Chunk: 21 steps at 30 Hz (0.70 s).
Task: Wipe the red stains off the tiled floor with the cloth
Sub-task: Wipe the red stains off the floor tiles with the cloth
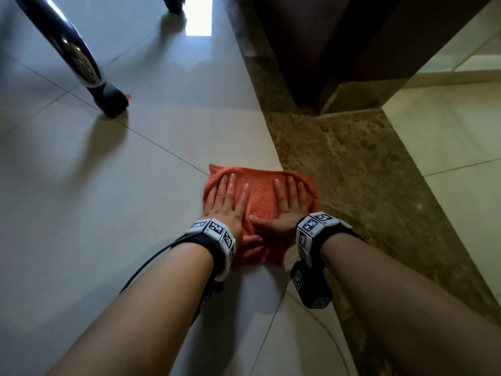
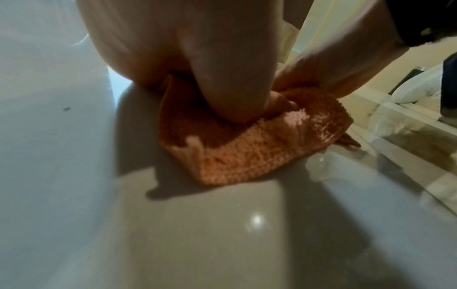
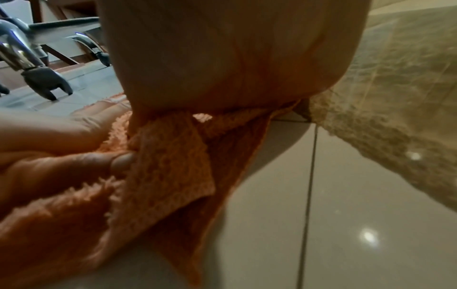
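Head view, lower centre: cloth point(image 1: 259, 196) flat on floor point(image 1: 122, 199), beneath left hand point(image 1: 226, 203) and right hand point(image 1: 288, 206); fingers point(image 1: 291, 185) straight, spread, pressing.

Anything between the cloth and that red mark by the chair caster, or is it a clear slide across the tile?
Nothing visible on the tile between the cloth and the red mark. The caster sits right against the mark and may cover part of it.
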{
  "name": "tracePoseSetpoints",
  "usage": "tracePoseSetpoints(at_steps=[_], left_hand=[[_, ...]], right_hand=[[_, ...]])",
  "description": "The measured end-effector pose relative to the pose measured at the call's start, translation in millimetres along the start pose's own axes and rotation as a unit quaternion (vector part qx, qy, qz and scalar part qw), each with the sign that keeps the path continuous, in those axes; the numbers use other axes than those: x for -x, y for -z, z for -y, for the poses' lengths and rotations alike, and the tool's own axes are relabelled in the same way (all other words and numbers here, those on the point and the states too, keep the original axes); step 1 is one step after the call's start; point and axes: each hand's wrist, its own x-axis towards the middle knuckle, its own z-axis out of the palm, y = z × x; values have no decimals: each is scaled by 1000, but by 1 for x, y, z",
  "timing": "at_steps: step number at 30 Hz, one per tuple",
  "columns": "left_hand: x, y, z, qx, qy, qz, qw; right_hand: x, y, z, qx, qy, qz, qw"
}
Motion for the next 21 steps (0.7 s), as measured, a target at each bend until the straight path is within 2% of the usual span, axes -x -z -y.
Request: tracePoseSetpoints(at_steps=[12, 17, 21], left_hand=[[-33, 10, -32, -1, 0, -7, 1000], [-12, 2, -74, -1, -59, -1, 998], [-12, -1, -90, -7, -76, 3, 997]], right_hand=[[-23, 24, -30, 36, 10, -16, 999], [-5, 12, -76, 17, -17, -43, 999], [0, 2, -100, -1, -44, -51, 998]])
